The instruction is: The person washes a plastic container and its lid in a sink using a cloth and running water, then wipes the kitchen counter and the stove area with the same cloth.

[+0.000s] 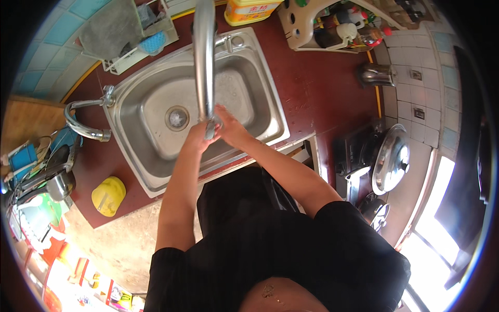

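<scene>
Both hands are over the stainless steel sink (156, 148), close together beneath the end of a tall metal faucet (204, 66). My left hand (198, 136) is turned partly palm up, right by the spout's grey tip (210, 129); the spout hides part of it, so its grip is unclear. On the other side, my right hand (232, 128) has its fingers stretched towards the far side of the sink, slightly blurred, with no object visible in it. A drain strainer (177, 118) lies in the basin's floor, left of the hands.
A second curved faucet (84, 121) rises at the sink's left. On the dark red counter (312, 89) are a yellow object (109, 196), a yellow tub (249, 11), a bottle rack (298, 27) and a metal canister (377, 74). Right, a pan lid (391, 160) stands by the stove.
</scene>
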The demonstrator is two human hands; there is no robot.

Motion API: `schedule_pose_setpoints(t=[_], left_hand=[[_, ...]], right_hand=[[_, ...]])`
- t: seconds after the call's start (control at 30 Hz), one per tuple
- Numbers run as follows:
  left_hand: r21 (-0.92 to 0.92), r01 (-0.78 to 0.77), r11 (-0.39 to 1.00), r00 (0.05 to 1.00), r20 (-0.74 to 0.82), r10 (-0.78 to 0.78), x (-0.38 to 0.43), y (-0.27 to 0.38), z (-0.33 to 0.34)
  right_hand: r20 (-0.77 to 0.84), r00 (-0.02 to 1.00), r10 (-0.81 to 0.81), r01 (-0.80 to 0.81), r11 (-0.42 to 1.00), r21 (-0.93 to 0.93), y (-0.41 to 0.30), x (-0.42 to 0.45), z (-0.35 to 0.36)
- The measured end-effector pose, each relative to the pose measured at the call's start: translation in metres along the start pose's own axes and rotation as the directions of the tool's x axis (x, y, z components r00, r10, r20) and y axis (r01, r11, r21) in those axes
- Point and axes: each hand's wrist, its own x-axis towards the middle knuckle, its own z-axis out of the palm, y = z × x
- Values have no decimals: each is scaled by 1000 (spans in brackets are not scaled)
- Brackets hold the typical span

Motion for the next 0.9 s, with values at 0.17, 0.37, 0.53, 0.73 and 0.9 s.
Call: schedule_pose_setpoints(t=[0.17, 0.37, 0.53, 0.73, 0.9], left_hand=[[257, 24, 966, 923, 367, -120, -54, 36, -13], [724, -29, 689, 912, 302, -278, -95, 71, 34], [662, -18, 750, 893, 348, -285, -88, 75, 25], [907, -57, 417, 983, 123, -134, -65, 61, 21], [905, -378, -197, 875, 418, 244, -56, 24, 7]], right_hand=[[416, 842, -344, 503, 779, -374, -34, -10, -17], [437, 844, -310, 493, 769, -406, -23, 0, -13], [453, 809, -374, 587, 502, -635, -34, 26, -7], [470, 867, -166, 491, 448, -747, -17, 30, 4], [401, 915, 46, 281, 642, -714, -22, 15, 12]])
